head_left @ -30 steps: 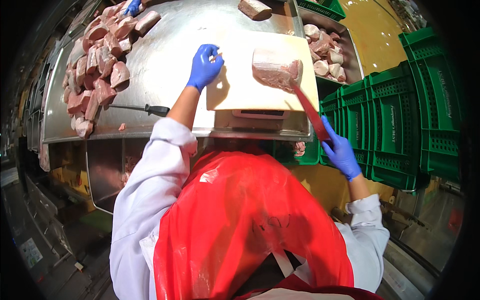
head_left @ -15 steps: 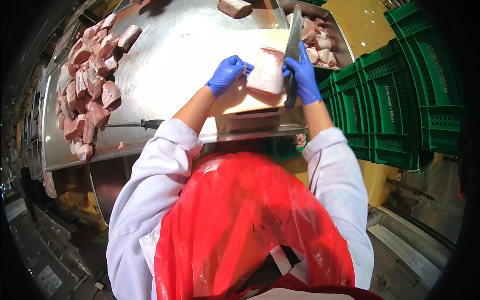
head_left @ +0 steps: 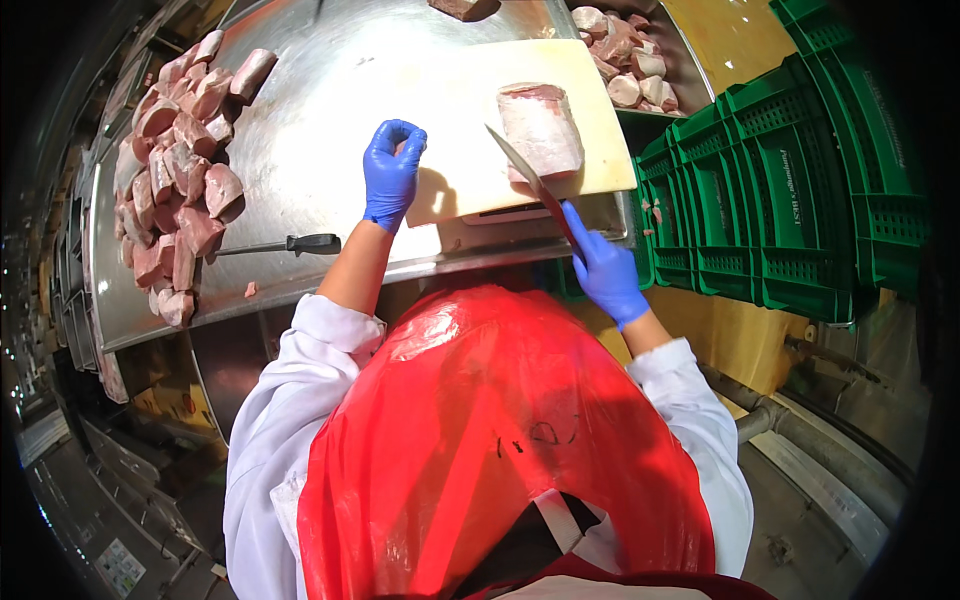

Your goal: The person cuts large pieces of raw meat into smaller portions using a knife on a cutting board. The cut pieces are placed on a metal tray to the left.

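Observation:
My gloved left hand (head_left: 392,172) is curled closed just left of the cream cutting board (head_left: 455,80); whatever it may hold is too hidden to name. My gloved right hand (head_left: 605,265) grips a long knife (head_left: 530,175), whose blade slants up along the lower left of a pale pink meat block (head_left: 540,128) lying on the board. A dark-handled tool with a thin rod or blade (head_left: 310,243) lies on the steel table (head_left: 310,130), beside a large pile of cut meat pieces (head_left: 175,180) at the left.
A metal tray of meat pieces (head_left: 630,60) is behind the board at right. Several green plastic crates (head_left: 760,190) stand along the right side. Another meat piece (head_left: 462,8) sits at the table's back. My red apron (head_left: 500,420) is below the table edge.
Since half a second ago, my right hand and knife came down and toward me from the board's right side, and my left hand moved left, away from the meat block.

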Tool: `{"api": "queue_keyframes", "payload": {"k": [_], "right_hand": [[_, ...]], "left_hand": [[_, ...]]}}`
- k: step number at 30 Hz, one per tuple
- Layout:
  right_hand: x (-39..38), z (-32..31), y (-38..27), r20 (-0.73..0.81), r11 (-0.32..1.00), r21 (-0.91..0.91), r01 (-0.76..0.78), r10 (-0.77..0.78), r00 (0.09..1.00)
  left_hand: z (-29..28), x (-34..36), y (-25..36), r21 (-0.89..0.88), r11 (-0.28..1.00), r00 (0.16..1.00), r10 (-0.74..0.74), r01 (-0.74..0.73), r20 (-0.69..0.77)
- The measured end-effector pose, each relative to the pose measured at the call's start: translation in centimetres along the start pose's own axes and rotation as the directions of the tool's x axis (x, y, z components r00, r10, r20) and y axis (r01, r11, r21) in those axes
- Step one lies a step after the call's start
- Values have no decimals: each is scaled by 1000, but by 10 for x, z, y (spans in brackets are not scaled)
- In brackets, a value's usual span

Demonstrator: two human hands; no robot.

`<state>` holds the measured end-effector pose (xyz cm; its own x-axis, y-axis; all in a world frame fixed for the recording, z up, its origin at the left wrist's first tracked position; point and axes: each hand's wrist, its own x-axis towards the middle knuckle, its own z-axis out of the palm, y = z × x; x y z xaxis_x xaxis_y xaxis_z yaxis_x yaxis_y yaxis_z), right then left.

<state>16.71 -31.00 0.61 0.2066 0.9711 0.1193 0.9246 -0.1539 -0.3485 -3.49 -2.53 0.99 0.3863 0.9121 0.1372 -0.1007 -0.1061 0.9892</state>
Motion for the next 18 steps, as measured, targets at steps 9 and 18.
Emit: {"api": "queue_keyframes", "payload": {"k": [9,18], "right_hand": [[-89,-34,27,-34,965,237,-109,121,992],[48,-18,-33,-220,991,104,81,-56,974]], "left_hand": [[82,-50,3,567,756,944,237,-329,231],[85,-67,-26,685,682,963,246,-254,112]]}}
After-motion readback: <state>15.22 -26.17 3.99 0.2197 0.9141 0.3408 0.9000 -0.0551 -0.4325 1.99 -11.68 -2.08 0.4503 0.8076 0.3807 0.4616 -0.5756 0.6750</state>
